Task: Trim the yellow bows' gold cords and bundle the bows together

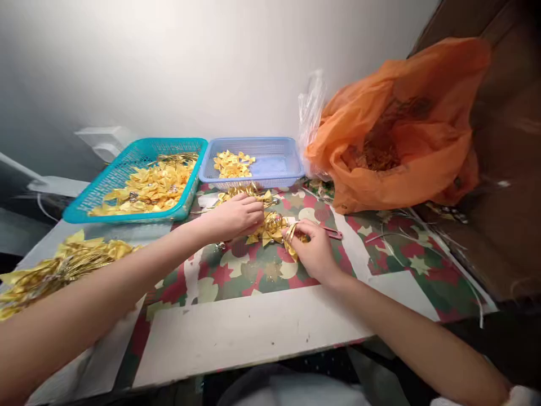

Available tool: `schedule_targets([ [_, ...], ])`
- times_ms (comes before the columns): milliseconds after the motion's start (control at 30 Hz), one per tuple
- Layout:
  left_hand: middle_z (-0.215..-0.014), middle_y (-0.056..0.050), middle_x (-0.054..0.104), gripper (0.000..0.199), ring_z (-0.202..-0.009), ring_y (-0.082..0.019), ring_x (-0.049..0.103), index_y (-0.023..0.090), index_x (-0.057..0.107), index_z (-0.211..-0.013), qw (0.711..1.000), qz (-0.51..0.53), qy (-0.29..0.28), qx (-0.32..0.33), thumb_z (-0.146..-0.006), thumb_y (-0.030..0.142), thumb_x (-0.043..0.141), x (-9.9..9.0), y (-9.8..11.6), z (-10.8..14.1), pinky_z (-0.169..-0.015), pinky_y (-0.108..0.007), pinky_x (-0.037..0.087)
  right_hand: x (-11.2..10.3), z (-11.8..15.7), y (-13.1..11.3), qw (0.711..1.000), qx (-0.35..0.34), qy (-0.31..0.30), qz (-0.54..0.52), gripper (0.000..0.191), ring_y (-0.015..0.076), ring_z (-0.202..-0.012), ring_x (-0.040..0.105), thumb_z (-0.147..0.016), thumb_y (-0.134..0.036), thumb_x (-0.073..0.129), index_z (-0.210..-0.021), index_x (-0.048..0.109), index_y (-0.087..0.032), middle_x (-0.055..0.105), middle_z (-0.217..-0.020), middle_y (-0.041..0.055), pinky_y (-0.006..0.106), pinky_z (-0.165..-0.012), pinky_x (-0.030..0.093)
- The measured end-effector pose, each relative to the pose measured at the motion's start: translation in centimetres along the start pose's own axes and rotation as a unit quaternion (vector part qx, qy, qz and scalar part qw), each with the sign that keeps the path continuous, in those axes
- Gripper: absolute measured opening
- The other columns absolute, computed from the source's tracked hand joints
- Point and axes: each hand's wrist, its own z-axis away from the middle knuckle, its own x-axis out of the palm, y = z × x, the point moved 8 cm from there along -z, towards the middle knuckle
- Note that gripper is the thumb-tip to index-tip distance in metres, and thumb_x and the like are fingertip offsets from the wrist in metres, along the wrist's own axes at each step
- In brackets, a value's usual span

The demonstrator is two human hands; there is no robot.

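Shiny gold ribbon pieces (273,226) with thin metallic strands lie in a loose heap on the camouflage-patterned table cover (236,276). My left hand (240,217) reaches over the heap with its fingers curled down into it; what they grip, if anything, is hidden beneath them. To the right, my right hand (313,248) is closed in a pinch around a looped gold strand (291,232), which hangs down beside the heap. A thin pink-ended tool (335,233) lies just behind my right hand, partly covered by it.
A teal basket (127,216) of gold pieces stands back left, beside a blue basket (274,181) holding several more. Bundled gold pieces (80,259) lie at the left. An open orange plastic bag (401,186) stands back right, near loose white strips (393,242). White board (249,332) lines the front edge.
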Motion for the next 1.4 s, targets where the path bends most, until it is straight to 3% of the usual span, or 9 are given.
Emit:
schedule_targets([
  [200, -0.077, -0.004, 0.064, 0.018, -0.073, -0.019, 0.055, 0.017, 0.062, -0.081, 1.000, 0.002, 0.002, -0.009, -0.094, 0.023, 0.052, 0.3, 0.1, -0.6, -0.070, -0.031, 0.036, 0.4, 0.8, -0.6, 0.996, -0.032, -0.004, 0.080, 0.013, 0.0246, -0.105, 0.048, -0.086, -0.025, 0.061, -0.082, 0.074, -0.024, 0.058, -0.108, 0.0062, 0.043, -0.099, 0.038],
  [433, -0.078, -0.005, 0.065, 0.015, -0.075, -0.019, 0.056, 0.017, 0.062, -0.081, 0.999, 0.033, -0.006, -0.017, -0.093, 0.019, 0.053, 0.2, 0.0, -0.5, -0.071, -0.031, 0.035, 1.6, 1.6, -1.6, 0.984, -0.077, -0.029, 0.158, 0.028, 0.0303, -0.120, 0.040, -0.092, -0.028, 0.052, -0.112, 0.071, -0.027, 0.049, -0.132, 0.0087, 0.051, -0.104, 0.037],
  [533, -0.079, -0.005, 0.065, 0.017, -0.074, -0.019, 0.055, 0.018, 0.061, -0.080, 0.998, 0.047, -0.016, -0.025, -0.094, 0.020, 0.051, 0.3, -0.1, -0.4, -0.072, -0.030, 0.035, 1.8, 1.6, -1.5, 0.981, -0.077, -0.030, 0.174, 0.027, 0.0313, -0.123, 0.038, -0.092, -0.025, 0.051, -0.110, 0.070, -0.026, 0.047, -0.138, 0.0092, 0.052, -0.105, 0.037],
  [667, -0.080, -0.005, 0.065, 0.016, -0.074, -0.019, 0.054, 0.018, 0.061, -0.080, 0.998, 0.050, -0.023, -0.030, -0.094, 0.020, 0.051, 0.4, -0.3, -0.4, -0.072, -0.030, 0.036, 1.4, 0.5, -1.3, 0.978, -0.089, -0.017, 0.190, 0.025, 0.0291, -0.118, 0.042, -0.091, -0.017, 0.048, -0.084, 0.071, -0.022, 0.054, -0.132, 0.0080, 0.049, -0.102, 0.039],
  [833, -0.081, -0.005, 0.065, 0.015, -0.074, -0.019, 0.054, 0.017, 0.061, -0.081, 0.998, 0.041, -0.029, -0.029, -0.093, 0.021, 0.053, 0.7, -0.5, -0.6, -0.072, -0.031, 0.036, 1.1, -2.2, -0.6, 0.980, -0.090, -0.025, 0.176, 0.028, 0.0253, -0.099, 0.046, -0.088, -0.014, 0.053, -0.066, 0.067, -0.022, 0.067, -0.104, 0.0048, 0.043, -0.091, 0.042],
  [967, -0.082, -0.005, 0.066, 0.013, -0.075, -0.019, 0.055, 0.017, 0.062, -0.082, 0.999, 0.032, -0.024, -0.024, -0.093, 0.020, 0.055, 0.7, -0.6, -0.8, -0.072, -0.031, 0.036, 1.4, -3.4, -0.7, 0.979, -0.094, -0.032, 0.177, 0.024, 0.0237, -0.092, 0.045, -0.084, -0.016, 0.060, -0.062, 0.067, -0.022, 0.066, -0.092, 0.0040, 0.040, -0.085, 0.040],
  [1200, -0.084, -0.005, 0.066, 0.010, -0.077, -0.020, 0.056, 0.017, 0.061, -0.083, 0.997, 0.056, -0.030, -0.042, -0.091, 0.020, 0.056, 1.0, -0.9, -1.0, -0.073, -0.031, 0.038, 2.0, -4.0, -1.3, 0.974, -0.101, -0.033, 0.199, 0.018, 0.0235, -0.093, 0.048, -0.080, -0.015, 0.064, -0.063, 0.068, -0.021, 0.068, -0.091, 0.0027, 0.040, -0.081, 0.036],
  [1400, -0.085, -0.007, 0.065, 0.021, -0.079, -0.018, 0.060, 0.017, 0.062, -0.085, 0.972, 0.213, 0.019, -0.095, -0.096, 0.024, 0.046, 0.4, -1.7, -0.4, -0.073, -0.029, 0.048, 1.0, -3.7, -1.8, 0.979, -0.128, -0.015, 0.156, 0.014, 0.0240, -0.098, 0.050, -0.081, -0.014, 0.062, -0.070, 0.069, -0.021, 0.066, -0.096, 0.0044, 0.040, -0.087, 0.040],
])
